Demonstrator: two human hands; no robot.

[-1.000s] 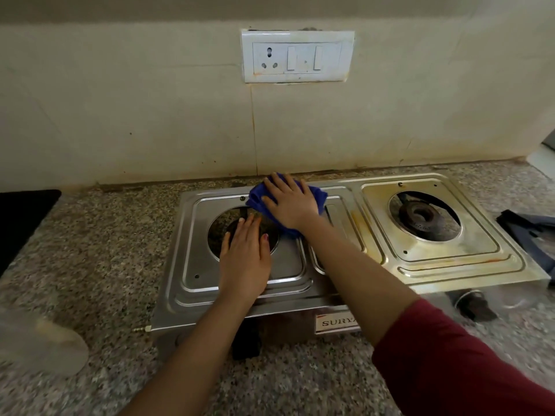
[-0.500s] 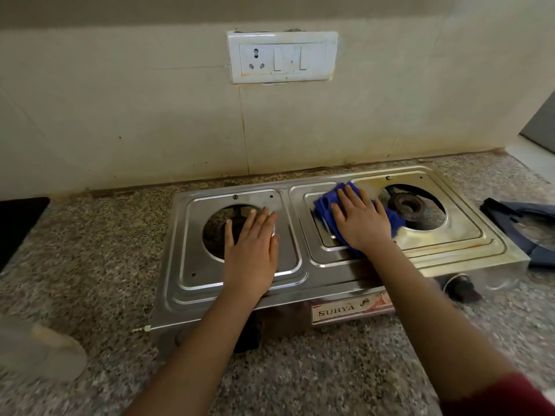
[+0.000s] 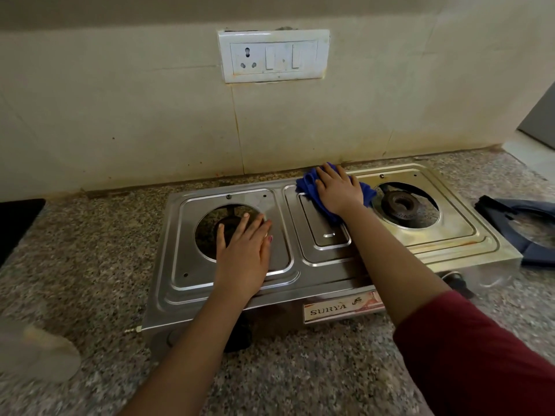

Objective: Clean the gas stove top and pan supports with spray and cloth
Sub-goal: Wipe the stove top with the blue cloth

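The right hand [image 3: 338, 190] is pressing a crumpled blue cloth [image 3: 309, 184] onto the steel stove [image 3: 168, 265], on its ribbed centre panel at the back edge near the tiled wall [image 3: 150, 130]; its grip is spread flat, clasping nothing. The left hand [image 3: 243, 253], grip equally flat, is resting across the left burner hole's rim. A dark pan support [image 3: 528, 232] is lying on the speckled granite table [image 3: 90, 265], just beyond the stove's right edge.

surface: speckled granite counter [image 3: 90, 280] | on it: steel gas stove [image 3: 300, 280], dark pan support [image 3: 536, 257] at right
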